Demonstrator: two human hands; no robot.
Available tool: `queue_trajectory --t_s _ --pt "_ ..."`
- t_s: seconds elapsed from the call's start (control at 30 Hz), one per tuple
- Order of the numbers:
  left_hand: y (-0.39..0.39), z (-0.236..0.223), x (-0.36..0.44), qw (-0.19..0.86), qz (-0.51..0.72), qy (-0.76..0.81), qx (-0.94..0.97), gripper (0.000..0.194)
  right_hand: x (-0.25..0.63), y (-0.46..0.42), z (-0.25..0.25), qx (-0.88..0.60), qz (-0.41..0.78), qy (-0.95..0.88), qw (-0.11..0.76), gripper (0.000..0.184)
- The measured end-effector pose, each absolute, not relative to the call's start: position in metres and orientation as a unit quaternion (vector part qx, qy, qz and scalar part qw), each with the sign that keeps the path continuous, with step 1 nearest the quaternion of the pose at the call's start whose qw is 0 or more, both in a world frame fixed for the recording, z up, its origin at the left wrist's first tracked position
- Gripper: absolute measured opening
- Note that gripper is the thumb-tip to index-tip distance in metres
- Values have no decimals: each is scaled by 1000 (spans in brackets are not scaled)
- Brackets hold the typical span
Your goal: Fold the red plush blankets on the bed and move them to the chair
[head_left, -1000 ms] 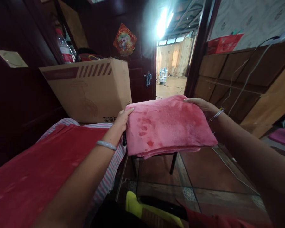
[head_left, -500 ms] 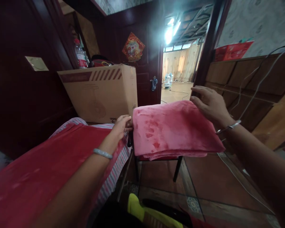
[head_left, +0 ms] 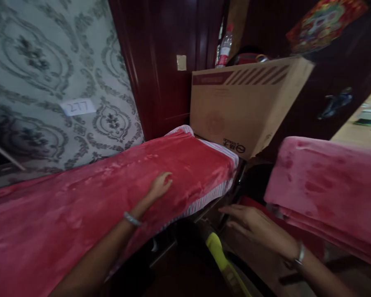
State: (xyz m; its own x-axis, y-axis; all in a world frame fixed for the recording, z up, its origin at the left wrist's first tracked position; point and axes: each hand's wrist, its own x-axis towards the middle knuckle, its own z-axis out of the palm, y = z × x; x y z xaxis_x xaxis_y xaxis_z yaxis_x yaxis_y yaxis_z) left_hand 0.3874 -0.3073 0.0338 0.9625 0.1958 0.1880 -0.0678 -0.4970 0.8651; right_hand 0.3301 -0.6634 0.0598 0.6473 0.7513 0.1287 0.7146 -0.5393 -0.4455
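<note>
My left hand (head_left: pixel 160 185) is over a red plush blanket (head_left: pixel 120 169) that covers a narrow bed. Its fingers are loosely bent with nothing in them; whether it touches the cloth I cannot tell. The blanket lies spread with small wrinkles, and a striped sheet (head_left: pixel 208 201) shows along its edge. Between the bed and a chair, my right hand (head_left: pixel 250 222) hangs in the air, empty, fingers stretched out. To its right a folded pink blanket (head_left: pixel 330 185) rests on the chair's red seat (head_left: pixel 309 235), with darker press marks on its top.
A large cardboard box (head_left: pixel 235 103) stands at the bed's far end, with a bottle (head_left: pixel 225 47) on top. Behind it are a dark red door (head_left: pixel 299 99) and a patterned wall (head_left: pixel 58 53) bearing a "277" label (head_left: pixel 78 107). Something yellow (head_left: pixel 217 249) is low in front.
The view has turned left toward the bed. Both hands have moved away from the folded pink blanket, the left over the red blanket, the right to the gap beside the chair.
</note>
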Motion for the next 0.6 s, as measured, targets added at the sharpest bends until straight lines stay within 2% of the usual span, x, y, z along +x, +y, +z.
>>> queue_trajectory --t_s 0.07,0.17,0.27,0.37,0.47,0.6 --pt "-249 26 347 448 166 88 874 35 347 -643 40 -875 50 -411 251 38" --pt "-171 11 280 187 177 172 951 53 368 -607 13 -852 58 -439 278 41" --pt "-122 -6 217 36 146 275 949 61 383 -563 -9 -825 42 -479 298 46" --pt "-104 -22 172 -9 102 349 931 64 401 -517 -21 -822 11 -487 295 51" --pt "-106 -32 152 1 54 364 930 64 422 -470 -25 -828 -29 -480 287 56" --pt "-113 -36 146 21 54 369 928 64 443 -421 -32 -858 -65 -448 242 61"
